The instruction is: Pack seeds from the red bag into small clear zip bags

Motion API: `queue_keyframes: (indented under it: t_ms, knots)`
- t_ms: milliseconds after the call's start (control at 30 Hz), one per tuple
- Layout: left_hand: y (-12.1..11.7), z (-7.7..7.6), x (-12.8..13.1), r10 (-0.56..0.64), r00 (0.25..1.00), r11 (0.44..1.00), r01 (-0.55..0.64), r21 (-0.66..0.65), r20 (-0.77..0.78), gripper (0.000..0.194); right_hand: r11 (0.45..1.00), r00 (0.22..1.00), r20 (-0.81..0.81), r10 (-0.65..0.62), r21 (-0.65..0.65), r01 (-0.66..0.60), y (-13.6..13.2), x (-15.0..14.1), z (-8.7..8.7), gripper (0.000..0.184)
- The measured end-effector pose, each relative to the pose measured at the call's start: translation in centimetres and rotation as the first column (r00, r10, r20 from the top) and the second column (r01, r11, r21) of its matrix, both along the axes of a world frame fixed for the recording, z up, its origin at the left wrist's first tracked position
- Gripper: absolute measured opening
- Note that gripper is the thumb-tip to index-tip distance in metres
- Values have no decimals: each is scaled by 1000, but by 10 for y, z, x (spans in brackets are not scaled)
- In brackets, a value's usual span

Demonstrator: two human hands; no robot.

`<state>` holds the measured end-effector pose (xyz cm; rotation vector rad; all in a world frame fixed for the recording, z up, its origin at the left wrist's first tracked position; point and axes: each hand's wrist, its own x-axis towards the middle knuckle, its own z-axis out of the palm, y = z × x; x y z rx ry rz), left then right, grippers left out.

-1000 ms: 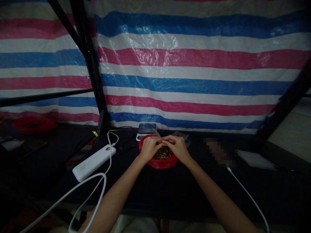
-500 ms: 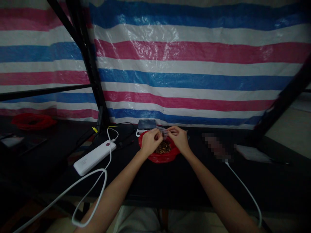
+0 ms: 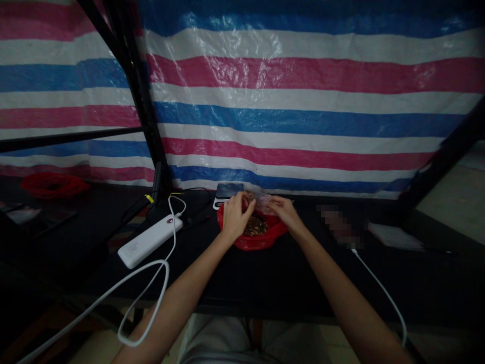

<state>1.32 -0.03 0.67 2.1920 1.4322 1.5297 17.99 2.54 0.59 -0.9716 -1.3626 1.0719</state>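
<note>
Left hand [image 3: 237, 216] and right hand [image 3: 287, 213] now standing apart; they were touching a second ago. Right pinching clear bag [image 3: 262, 202] at its edge; left curling at its other side, grip unclear. Clear bag spreading above red bag [image 3: 258, 243] holding brown pieces [image 3: 256, 227].

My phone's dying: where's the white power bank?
In the head view, the power bank lies on the black table, left of the red bag beneath the hands.
</note>
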Motion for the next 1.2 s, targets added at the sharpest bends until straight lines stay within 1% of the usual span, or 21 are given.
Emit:
queue_keyframes:
  t_ms: [33,100,167,233,300,367,433,467,500,533,600,667,733,833,967,1033,1133,1200]
  knots:
    - [5,-3,-1,11,996,998,-6,-57,91,27,1000,999,-32,14,-5,-15,0,-1,0,28]
    - [16,-11,-4,0,969,982,46,-181,246,33,999,995,-90,38,-15,-40,-2,-4,-2,31]
    - [28,-18,-7,-57,935,950,159,-269,350,33,999,991,-127,47,-14,-50,-4,-6,-4,32]
    - [37,-21,-9,-116,888,908,277,-315,445,32,998,988,-142,62,-15,-65,-6,-9,-7,33]
    - [40,-19,-12,-142,810,859,386,-335,569,33,994,984,-144,105,-25,-110,-7,-12,-7,32]
    - [39,-14,-15,-141,715,828,465,-315,684,37,980,972,-141,188,-34,-194,-9,-14,-7,35]
    - [37,-9,-18,-167,654,829,499,-254,738,44,961,954,-135,268,-38,-275,-10,-14,-5,40]
    - [37,-6,-19,-187,646,842,494,-218,740,46,953,947,-131,295,-32,-301,-11,-13,-4,43]
    - [36,-5,-20,-209,655,860,477,-182,726,47,949,944,-122,308,-24,-313,-11,-12,-3,45]
    - [36,-3,-21,-229,679,878,453,-154,697,46,952,947,-109,303,-15,-307,-10,-10,-2,46]
    - [36,-2,-22,-254,760,906,404,-128,599,46,965,964,-62,260,-6,-261,-10,-8,0,45]
    - [35,-1,-22,-274,837,915,378,-138,473,45,979,979,-2,202,-12,-202,-10,-6,1,39]
    - [33,-1,-22,-300,877,914,377,-150,376,41,986,985,46,166,0,-166,-10,-6,1,34]
    - [31,-1,-20,-318,894,916,375,-140,315,28,990,990,97,101,86,-110,-9,-8,-1,30]
    - [29,1,-20,-297,894,938,339,-71,337,23,979,989,148,-10,203,-20,-6,-8,-3,27]
    - [28,3,-21,-293,889,945,325,-34,352,22,972,992,121,-24,234,-5,-6,-9,-2,26]
    - [25,5,-21,-303,891,945,328,-17,338,20,961,996,91,-19,277,-7,-8,-10,1,23]
    - [24,7,-21,-322,891,941,340,2,320,20,951,993,98,-60,309,27,-10,-9,2,19]
